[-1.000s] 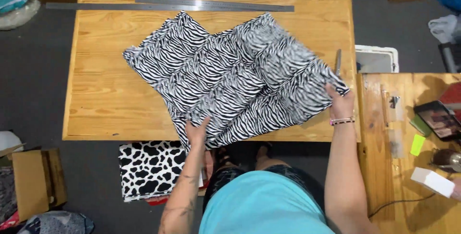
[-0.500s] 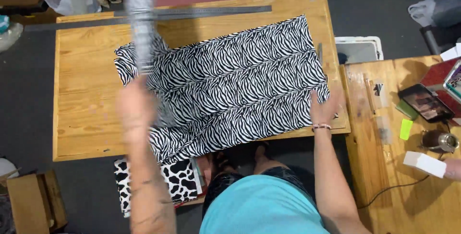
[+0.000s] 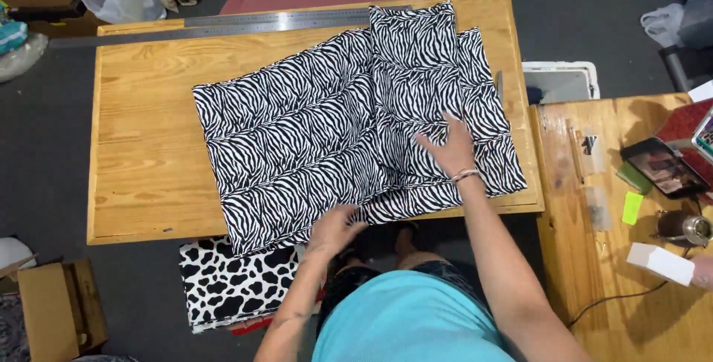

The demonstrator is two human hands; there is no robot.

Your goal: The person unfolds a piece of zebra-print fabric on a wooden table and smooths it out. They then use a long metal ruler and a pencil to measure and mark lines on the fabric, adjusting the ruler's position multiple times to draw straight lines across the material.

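A zebra-striped fabric [image 3: 312,139] is spread over a wooden table [image 3: 141,161], with one part folded over on the side of the right hand [image 3: 449,150]. That hand is laid flat on the folded layer, its fingers [image 3: 431,139] spread wide and pressed down, nothing being gripped. Beyond those fingertips the folded strip runs up to the far table edge, where a long metal ruler [image 3: 245,24] is laid along the rim; to the outer side of the hand only a narrow band of cloth and bare wood is left before the table's end. The left hand [image 3: 334,228] is placed at the near hem, where the fabric hangs slightly past the table's front edge; its fingers are loosely spread on the cloth, and whether the hem is pinched cannot be told. Outward from the left fingers a broad stretch of bare tabletop is seen. Below that hand, on the floor, a black-and-white spotted cloth [image 3: 230,280] is lying. A second wooden table [image 3: 616,273] stands just beside the right arm.
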